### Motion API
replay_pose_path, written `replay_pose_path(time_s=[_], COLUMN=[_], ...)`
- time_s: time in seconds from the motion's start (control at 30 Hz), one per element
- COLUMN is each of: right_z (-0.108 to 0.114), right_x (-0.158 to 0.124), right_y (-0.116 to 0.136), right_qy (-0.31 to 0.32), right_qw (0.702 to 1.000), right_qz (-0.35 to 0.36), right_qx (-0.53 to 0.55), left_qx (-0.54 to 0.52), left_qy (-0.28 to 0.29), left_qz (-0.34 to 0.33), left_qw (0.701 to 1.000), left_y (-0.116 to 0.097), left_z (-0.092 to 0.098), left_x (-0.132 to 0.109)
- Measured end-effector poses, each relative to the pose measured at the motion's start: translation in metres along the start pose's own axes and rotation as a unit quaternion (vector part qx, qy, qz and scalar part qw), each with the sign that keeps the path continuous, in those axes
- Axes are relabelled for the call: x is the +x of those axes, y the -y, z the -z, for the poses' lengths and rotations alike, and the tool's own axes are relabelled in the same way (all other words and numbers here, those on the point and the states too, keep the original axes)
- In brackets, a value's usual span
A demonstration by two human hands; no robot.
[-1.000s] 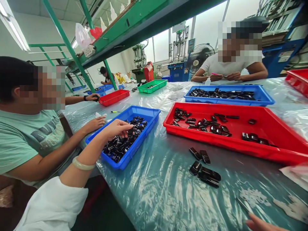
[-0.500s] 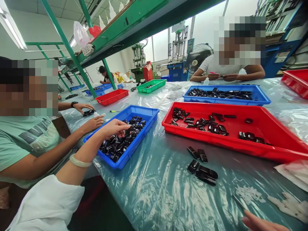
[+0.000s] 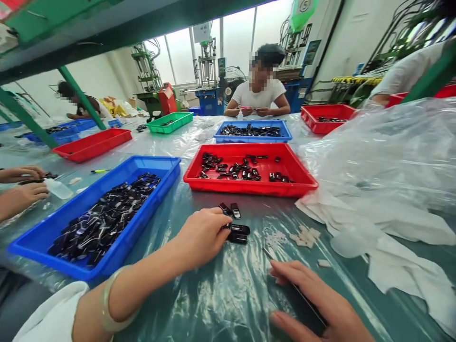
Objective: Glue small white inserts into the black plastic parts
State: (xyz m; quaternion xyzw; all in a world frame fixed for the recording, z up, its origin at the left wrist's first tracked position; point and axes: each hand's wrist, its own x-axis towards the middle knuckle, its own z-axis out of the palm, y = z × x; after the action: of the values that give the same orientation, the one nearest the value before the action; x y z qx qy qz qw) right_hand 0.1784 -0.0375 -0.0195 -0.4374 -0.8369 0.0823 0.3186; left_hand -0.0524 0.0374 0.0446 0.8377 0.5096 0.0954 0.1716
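My left hand [image 3: 203, 235], with a pale bangle [image 3: 107, 299] on its wrist, reaches over the table. Its fingers are pinched at a black plastic piece [image 3: 225, 226], mostly hidden by them. Right beside the fingertips lie several glossy black pieces [image 3: 239, 233] in a small group. At the lower right, my right hand [image 3: 317, 294] holds a thin pointed metal tool [image 3: 268, 254] low over the table, its thumb apart from the index finger. Beyond the tool's tip are a heap of small whitish bits [image 3: 276, 238] and some larger off-white pieces [image 3: 305, 236].
A blue tray [image 3: 149, 216] full of black pieces stands at left, a red tray [image 3: 249, 187] with fewer ahead. White cloths [image 3: 395, 266] and clear plastic sheeting [image 3: 384, 152] cover the right side. Co-worker's hands [image 3: 24, 190] are at far left; another person [image 3: 260, 97] sits opposite.
My left hand has moved from above the blue tray rightward to the small group of black pieces. The view has turned right, and more of my right hand and its tool shows.
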Motion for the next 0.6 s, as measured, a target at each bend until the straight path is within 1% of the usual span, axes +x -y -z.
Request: replay_pose_path(time_s=[0.1, 0.2, 0.33, 0.4, 0.47, 0.53, 0.57, 0.6], right_z=[0.001, 0.0, 0.001, 0.001, 0.001, 0.001, 0.001, 0.001], right_x=[0.001, 0.0, 0.001, 0.002, 0.003, 0.004, 0.004, 0.004], right_y=[0.001, 0.001, 0.004, 0.005, 0.006, 0.007, 0.007, 0.007], right_qy=[0.005, -0.001, -0.016, -0.019, -0.021, -0.02, -0.02, -0.02], right_qw=[1.0, 0.999, 0.998, 0.998, 0.998, 0.997, 0.997, 0.996], right_qz=[-0.017, -0.033, -0.029, -0.027, -0.028, -0.031, -0.033, -0.036], right_qx=[0.013, 0.033, 0.054, 0.057, 0.061, 0.065, 0.068, 0.073], left_qx=[0.01, -0.004, -0.072, -0.12, -0.166, -0.24, -0.292, -0.369], left_qy=[-0.003, 0.004, 0.013, 0.007, 0.005, 0.029, 0.051, 0.078], left_qz=[0.032, 0.052, 0.06, 0.07, 0.079, 0.089, 0.095, 0.107], left_qw=[0.999, 0.999, 0.995, 0.99, 0.983, 0.966, 0.95, 0.92], left_y=[0.003, 0.012, 0.019, 0.017, 0.01, -0.001, -0.008, -0.015], left_z=[-0.016, -0.025, -0.026, -0.023, -0.019, -0.016, -0.016, -0.016], left_x=[0.015, 0.022, 0.023, 0.021, 0.017, 0.011, 0.008, 0.005])
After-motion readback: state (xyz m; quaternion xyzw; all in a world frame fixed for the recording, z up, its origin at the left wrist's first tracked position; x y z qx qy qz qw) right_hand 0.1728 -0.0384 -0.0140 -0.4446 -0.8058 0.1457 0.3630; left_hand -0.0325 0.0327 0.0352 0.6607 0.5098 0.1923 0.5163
